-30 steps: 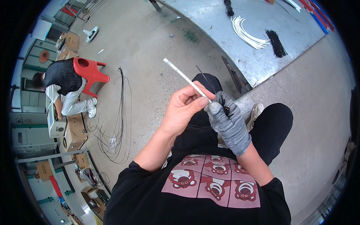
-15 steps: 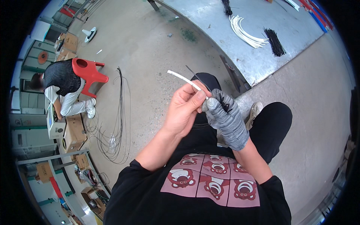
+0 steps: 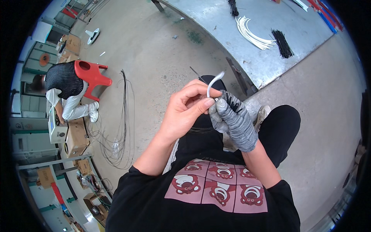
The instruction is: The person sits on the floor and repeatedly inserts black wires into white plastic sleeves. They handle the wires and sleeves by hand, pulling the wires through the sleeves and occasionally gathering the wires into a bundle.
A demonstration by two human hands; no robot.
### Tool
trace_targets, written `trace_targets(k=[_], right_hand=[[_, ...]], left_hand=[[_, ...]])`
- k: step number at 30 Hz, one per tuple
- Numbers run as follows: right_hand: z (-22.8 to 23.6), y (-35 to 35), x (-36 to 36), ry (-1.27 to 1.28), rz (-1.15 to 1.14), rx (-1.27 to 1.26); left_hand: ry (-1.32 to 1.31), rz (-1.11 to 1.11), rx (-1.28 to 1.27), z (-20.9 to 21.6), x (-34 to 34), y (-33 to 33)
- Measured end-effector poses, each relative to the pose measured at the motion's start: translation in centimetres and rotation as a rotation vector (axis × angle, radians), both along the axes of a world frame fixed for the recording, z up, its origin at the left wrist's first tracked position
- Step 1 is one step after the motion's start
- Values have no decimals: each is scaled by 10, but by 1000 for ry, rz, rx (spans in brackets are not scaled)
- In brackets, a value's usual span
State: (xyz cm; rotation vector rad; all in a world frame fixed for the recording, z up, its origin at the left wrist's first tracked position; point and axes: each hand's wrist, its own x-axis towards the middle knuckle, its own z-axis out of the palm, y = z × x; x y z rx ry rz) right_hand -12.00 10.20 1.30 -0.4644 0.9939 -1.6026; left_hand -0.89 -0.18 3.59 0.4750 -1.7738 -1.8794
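Observation:
My left hand (image 3: 189,105) is bare and pinches a white flexible tube (image 3: 213,83), which curves up from between thumb and forefinger. My right hand (image 3: 233,118) wears a grey knitted glove and is closed, its fingertips meeting those of the left. Several thin black strips (image 3: 234,105), bunched together, show in the gloved fingers. A small pale end is visible at the right fingertips; whether it belongs to the tube I cannot tell. Beyond the left fingers a thin dark strip (image 3: 197,73) sticks out up and to the left. Both hands are above my lap.
A metal table (image 3: 262,67) ahead right carries a bundle of white tubes (image 3: 251,35) and a bundle of black strips (image 3: 283,44). Loose black cable (image 3: 124,116) lies on the floor at left. Farther left, a person (image 3: 65,81) bends over beside a red stool (image 3: 92,77) and cardboard boxes (image 3: 76,137).
The white tube has swung from pointing up-left to curving upward and right. My left fingers have shifted their hold on it, while the gloved hand has stayed nearly in place.

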Motion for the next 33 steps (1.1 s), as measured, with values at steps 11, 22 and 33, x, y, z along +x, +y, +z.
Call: trace_targets(k=[11,22,33], right_hand=[[-7,3,-2,162,86,-45],[-5,6,2,416,31,33],[-7,6,3,524,-85,13]], left_hand=[[224,186,218,6,5,-21],[145,170,156,15,16,-27],[285,99,755,-6,17,-5]])
